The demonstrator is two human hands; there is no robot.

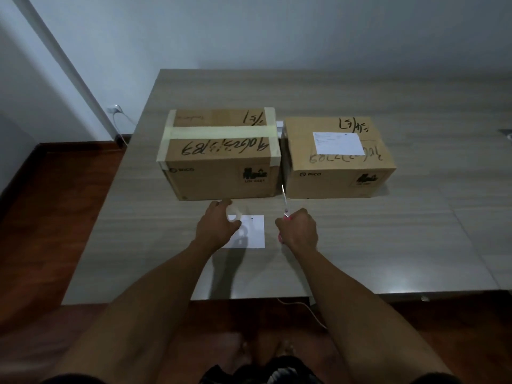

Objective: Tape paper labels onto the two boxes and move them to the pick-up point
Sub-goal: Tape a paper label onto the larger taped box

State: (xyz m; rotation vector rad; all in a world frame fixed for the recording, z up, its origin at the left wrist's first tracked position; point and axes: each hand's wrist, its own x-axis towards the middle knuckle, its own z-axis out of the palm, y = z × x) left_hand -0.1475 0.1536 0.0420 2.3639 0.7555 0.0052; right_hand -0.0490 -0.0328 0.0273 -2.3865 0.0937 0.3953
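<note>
Two brown cardboard boxes stand side by side on the grey table (360,245). The left box (221,162) has pale tape across its top and black handwriting. A white paper label (338,143) lies on top of the right box (339,173). In front of the left box a second white paper label (253,234) lies flat on the table. My left hand (217,227) holds a roll of clear tape (235,214) just above that paper. My right hand (299,230) grips pink-handled scissors (285,203), blades pointing up toward the gap between the boxes.
The table's near edge runs close to my body, with dark wooden floor below and to the left. A white cable hangs under the front edge. A wall socket with a plugged-in cord (115,109) sits on the left wall. A white wall stands behind the table.
</note>
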